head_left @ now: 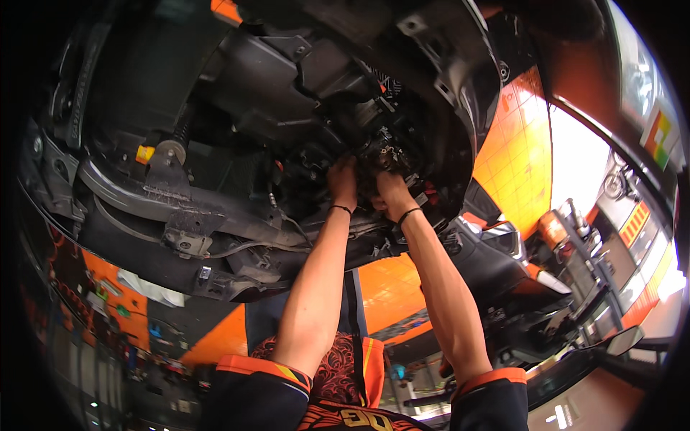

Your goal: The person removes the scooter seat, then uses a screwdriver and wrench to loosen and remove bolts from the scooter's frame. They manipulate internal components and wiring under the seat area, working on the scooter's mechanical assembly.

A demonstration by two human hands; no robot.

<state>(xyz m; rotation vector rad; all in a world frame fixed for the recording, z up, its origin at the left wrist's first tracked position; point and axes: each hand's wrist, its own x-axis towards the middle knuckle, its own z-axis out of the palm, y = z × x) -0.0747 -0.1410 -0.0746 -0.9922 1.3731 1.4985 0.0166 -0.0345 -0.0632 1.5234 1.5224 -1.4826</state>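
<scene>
Far to the left of the cluster of metal parts (389,152), and lower than it, an orange patch (118,291) shows beside a crumpled white sheet (154,287). Closer in, yet well left of the cluster, a small yellow piece (144,154) sits next to a round metal end (171,151), with a dark spring (183,126) rising above it. A thick grey bar (223,219) slants below and left of the cluster, and a thin cable (287,220) hangs between the two. The left hand (342,181) reaches up just left of the cluster, a dark band (341,209) around its wrist; its fingers vanish into shadow, so I cannot tell whether they are spread or pinching anything. The cluster itself, grimy and partly shiny, lies deep in the dark opening of the vehicle, above the right hand. That right hand (392,192) is at the cluster's lower edge with its fingers curled in, but their tips are hidden and I cannot tell what they grip; it too wears a dark band (410,214). Small red bits (430,192) lie just right of and below the cluster. Farther right are a curved black cover (471,108), an orange tiled surface (512,140) and, well beyond, a motorcycle (616,184).
</scene>
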